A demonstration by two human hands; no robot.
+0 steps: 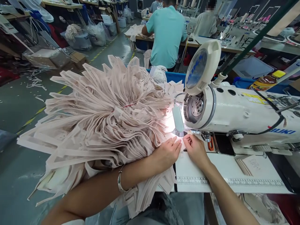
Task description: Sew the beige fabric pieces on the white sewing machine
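Note:
Under the lit needle area of a white sewing machine [225,106], both hands are at a pale pink piece of fabric [174,136]. My left hand [167,153] rests on it from the left, fingers pressed together at its edge. Close beside it, my right hand [194,149] pinches the fabric at the right, thumb against the fingers. A pale green lamp [178,118] glows just above the fingertips. Left of the machine lies a large heap of beige-pink fabric pieces [112,115], tied with a red string, and my left forearm lies along its front.
A ruler strip [234,182] runs along the table's front edge, with a stack of small cards [250,165] behind it. A dark phone-like object [224,144] and orange-handled snips [210,143] lie under the machine arm. A bottle [266,80] stands behind; a person in turquoise [167,36] sits ahead.

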